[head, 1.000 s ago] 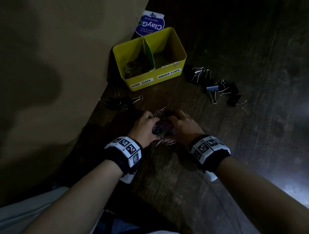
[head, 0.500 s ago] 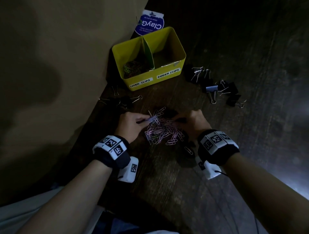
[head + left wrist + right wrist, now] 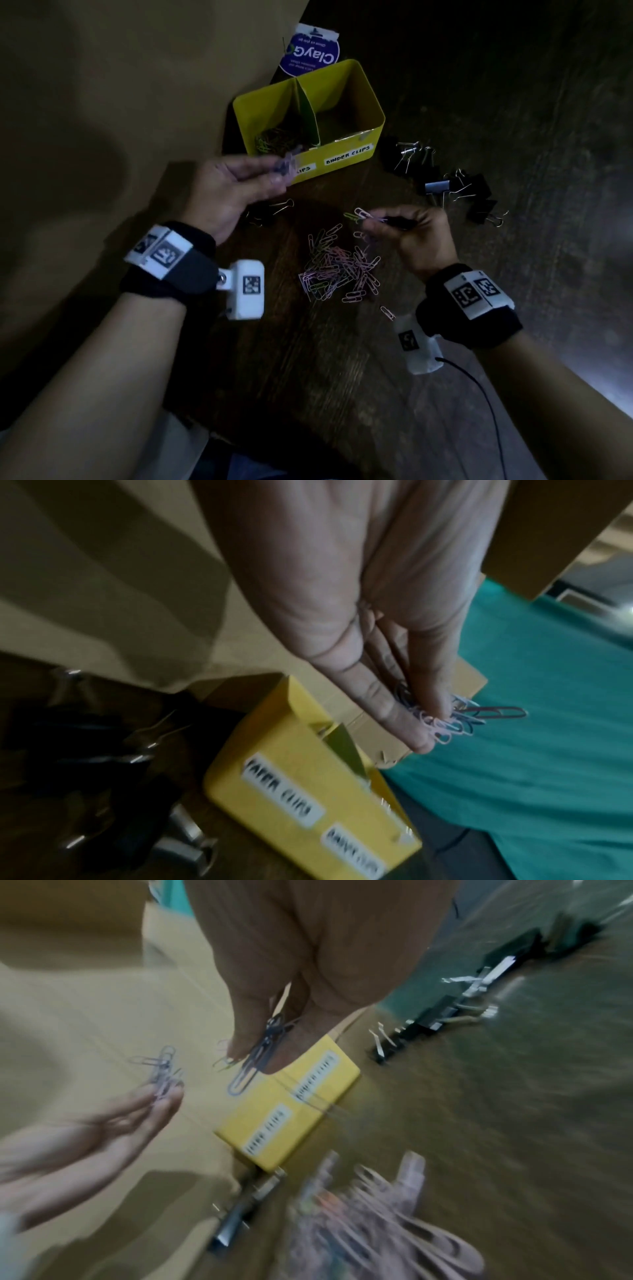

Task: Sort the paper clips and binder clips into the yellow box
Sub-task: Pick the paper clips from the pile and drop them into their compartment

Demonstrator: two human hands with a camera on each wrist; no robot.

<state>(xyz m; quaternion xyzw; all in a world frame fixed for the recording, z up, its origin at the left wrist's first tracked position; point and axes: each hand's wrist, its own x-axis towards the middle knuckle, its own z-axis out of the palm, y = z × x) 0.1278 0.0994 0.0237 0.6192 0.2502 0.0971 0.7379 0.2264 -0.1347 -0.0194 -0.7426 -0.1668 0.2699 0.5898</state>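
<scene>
The yellow box (image 3: 342, 161) stands against a cardboard wall (image 3: 120, 102) on its left, so that side gives no passage. Its top is open, split by an upright divider (image 3: 306, 116). Black binder clips (image 3: 452, 185) lie scattered to the right of the box, and a pile of paper clips (image 3: 339, 270) lies in front. Between pile and box the worktop (image 3: 329, 192) is bare, except one binder clip (image 3: 270, 210) near the wall.

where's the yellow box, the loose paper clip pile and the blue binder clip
yellow box (image 3: 346, 161): head view, front wall by the binder clips label
paper clip pile (image 3: 337, 270): head view, middle of the heap on the table
blue binder clip (image 3: 437, 186): head view, its blue body
</scene>
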